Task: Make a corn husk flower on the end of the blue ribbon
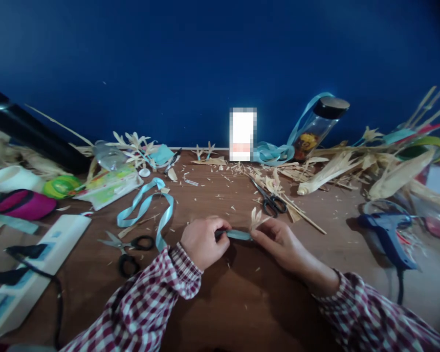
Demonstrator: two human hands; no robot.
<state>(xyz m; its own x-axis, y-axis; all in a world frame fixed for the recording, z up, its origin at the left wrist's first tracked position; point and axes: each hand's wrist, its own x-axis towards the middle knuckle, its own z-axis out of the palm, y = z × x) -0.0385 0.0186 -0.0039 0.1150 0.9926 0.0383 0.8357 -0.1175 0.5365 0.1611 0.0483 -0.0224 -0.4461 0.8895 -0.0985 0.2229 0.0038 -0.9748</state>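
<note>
A short piece of light blue ribbon [239,235] spans the gap between my two hands, just above the brown table [220,313]. My left hand [205,243] is closed around its left end, where something dark shows between thumb and fingers. The fingers of my right hand [280,243] pinch the other end, with a small pale corn-husk flower [255,218] rising from the fingertips. What the fingers cover is hidden. A longer light blue ribbon [165,215] lies curled on the table and runs behind my left sleeve.
Open scissors [122,249] lie left of my left hand; another pair [275,205] lies beyond my right. A blue glue gun [388,234] is at the right, a white power strip [40,274] at the left. Husks [330,171], a tilted jar [317,129] and scraps line the back.
</note>
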